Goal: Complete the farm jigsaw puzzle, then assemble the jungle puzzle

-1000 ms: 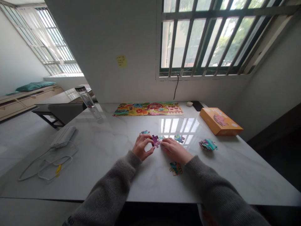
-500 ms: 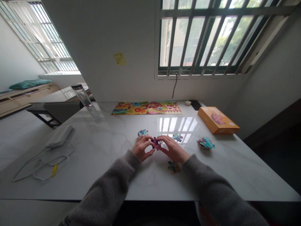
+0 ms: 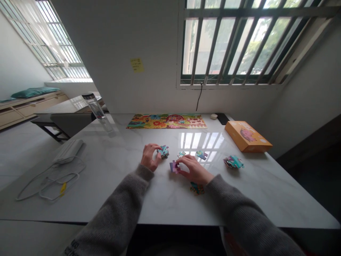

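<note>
Between the thumb and fingers of my right hand (image 3: 195, 169) is a purple puzzle piece (image 3: 174, 166), held just over the white table. My left hand (image 3: 151, 156) is at a small pile of blue puzzle pieces (image 3: 163, 152), its thumb and fingertips around the pile's left edge; whether it grips a piece is too small to tell. Beyond my right hand lie a pale piece (image 3: 181, 154) and a blue-yellow piece (image 3: 201, 155). Teal and orange pieces (image 3: 197, 188) lie under my right wrist, partly covered. Another pile (image 3: 233, 162) sits farther right.
An illustrated farm strip (image 3: 166, 121) lies along the wall. An orange box (image 3: 247, 136), a black phone (image 3: 222, 118) and a small white object (image 3: 214, 116) are at the back right. At left stand a clear bottle (image 3: 96, 107) and a white device (image 3: 68, 151) with a cable.
My left hand has let go of the purple piece and moved left and away from me to the blue pile. The purple piece, in my right hand, has turned and shifted slightly.
</note>
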A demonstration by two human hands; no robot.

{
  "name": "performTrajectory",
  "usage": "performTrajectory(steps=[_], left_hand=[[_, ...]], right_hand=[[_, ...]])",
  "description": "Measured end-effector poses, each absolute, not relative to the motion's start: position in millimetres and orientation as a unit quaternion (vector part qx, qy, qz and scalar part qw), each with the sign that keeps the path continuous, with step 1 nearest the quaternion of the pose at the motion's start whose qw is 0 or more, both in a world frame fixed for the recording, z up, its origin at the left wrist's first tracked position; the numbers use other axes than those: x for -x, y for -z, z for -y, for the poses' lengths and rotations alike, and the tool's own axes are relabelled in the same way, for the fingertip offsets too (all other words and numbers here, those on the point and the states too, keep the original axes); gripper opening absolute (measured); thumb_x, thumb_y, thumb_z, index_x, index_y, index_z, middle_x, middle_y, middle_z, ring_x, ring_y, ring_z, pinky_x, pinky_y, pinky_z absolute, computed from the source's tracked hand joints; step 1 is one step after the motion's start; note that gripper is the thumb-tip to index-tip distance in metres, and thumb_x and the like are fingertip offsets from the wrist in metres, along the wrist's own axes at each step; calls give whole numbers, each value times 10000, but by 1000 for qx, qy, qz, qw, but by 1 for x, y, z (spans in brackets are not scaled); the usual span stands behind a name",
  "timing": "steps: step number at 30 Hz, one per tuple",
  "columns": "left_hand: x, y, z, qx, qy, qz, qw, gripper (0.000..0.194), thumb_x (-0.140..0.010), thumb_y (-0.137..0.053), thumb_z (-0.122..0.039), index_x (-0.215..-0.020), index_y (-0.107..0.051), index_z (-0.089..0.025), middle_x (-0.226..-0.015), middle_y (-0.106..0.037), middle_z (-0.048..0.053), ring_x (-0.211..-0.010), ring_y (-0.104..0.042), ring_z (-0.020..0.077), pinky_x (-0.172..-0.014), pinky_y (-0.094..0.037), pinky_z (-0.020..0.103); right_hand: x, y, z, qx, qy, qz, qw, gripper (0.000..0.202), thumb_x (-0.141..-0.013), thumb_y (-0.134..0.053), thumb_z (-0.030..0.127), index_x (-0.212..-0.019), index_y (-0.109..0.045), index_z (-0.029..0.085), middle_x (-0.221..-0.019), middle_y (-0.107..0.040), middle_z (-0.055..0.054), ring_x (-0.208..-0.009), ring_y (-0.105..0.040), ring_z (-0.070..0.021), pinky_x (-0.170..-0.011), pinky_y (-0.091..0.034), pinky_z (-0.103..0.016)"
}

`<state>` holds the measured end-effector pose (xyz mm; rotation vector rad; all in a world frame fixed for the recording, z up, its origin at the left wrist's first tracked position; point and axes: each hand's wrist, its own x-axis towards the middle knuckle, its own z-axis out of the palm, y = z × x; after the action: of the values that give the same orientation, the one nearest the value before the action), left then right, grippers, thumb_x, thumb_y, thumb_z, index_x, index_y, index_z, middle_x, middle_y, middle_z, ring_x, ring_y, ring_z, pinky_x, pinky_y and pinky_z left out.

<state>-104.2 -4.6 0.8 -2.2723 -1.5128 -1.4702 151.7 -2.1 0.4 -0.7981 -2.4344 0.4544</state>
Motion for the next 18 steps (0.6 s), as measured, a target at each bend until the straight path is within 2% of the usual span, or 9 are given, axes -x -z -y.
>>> performTrajectory(steps=[4,8,15,18], left_hand=[[118,15,-10,710,431,555,50,209,-823,-605,-279,-1017,-630,-207,-1070,-621,94,-1043,-563,283,-974,-441,457],[117,27,-16,725,399,561,30,266,-793,-662,-327,-1033,-621,-219,-1117,-616,89,-1069,-557,287,-983,-435,450],[115,31,-17,738,395,546,2,215,-798,-654,-260,-1004,-605,-223,-1096,-618,79,-1054,-561,271,-988,-434,453],[116,31,-18,736,408,540,-6,212,-798,-660,-250,-1001,-607,-222,-1059,-608,76,-1031,-553,262,-975,-454,444]], right_hand=[[-151,5,1,311,-156,911,220,175,-949,-631,321,-1115,-627,264,-1141,-689,-43,-1057,-533,-235,-964,-425,-407],[-156,9,-7,371,-116,894,224,175,-981,-565,321,-1136,-617,259,-1193,-679,-52,-1023,-519,-245,-952,-410,-430],[-163,14,-16,425,-66,876,219,184,-997,-508,300,-1151,-601,260,-1197,-671,-58,-1032,-511,-272,-923,-390,-443],[-163,15,-15,430,-65,876,208,239,-1002,-476,279,-1217,-576,248,-1242,-656,-73,-1065,-505,-291,-939,-388,-466]])
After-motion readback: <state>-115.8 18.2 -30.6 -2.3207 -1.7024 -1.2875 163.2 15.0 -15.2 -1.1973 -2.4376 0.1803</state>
